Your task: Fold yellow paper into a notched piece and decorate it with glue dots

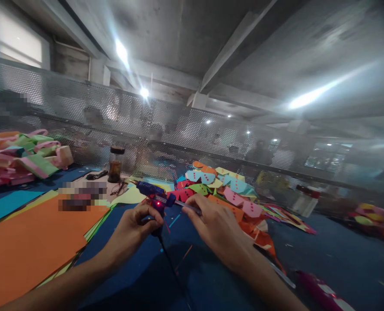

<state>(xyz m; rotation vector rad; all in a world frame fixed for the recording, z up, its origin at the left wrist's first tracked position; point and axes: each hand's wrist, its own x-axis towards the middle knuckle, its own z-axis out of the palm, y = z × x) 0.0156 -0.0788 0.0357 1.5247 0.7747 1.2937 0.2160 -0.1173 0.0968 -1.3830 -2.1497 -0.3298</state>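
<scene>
A blue hot glue gun (151, 190) with a lit red light is raised above the blue tabletop, its nozzle pointing left. My left hand (138, 229) is closed on it at the handle, thumb and forefinger bent together. At the gun's rear end, my right hand (217, 226) pinches a thin translucent glue stick (180, 203), which lines up with the back of the gun. Whether the stick has entered the gun is hard to tell. From beneath the handle a dark cord (172, 261) runs down toward me.
Left lie orange paper sheets (33, 242) and a pile of folded paper pieces (26, 157). A lidded jar (116, 164) stands before the perforated metal panel (133, 119). Cut paper pieces with red dots (233, 185) are heaped behind my right hand. A purple object (323, 291) lies at front right.
</scene>
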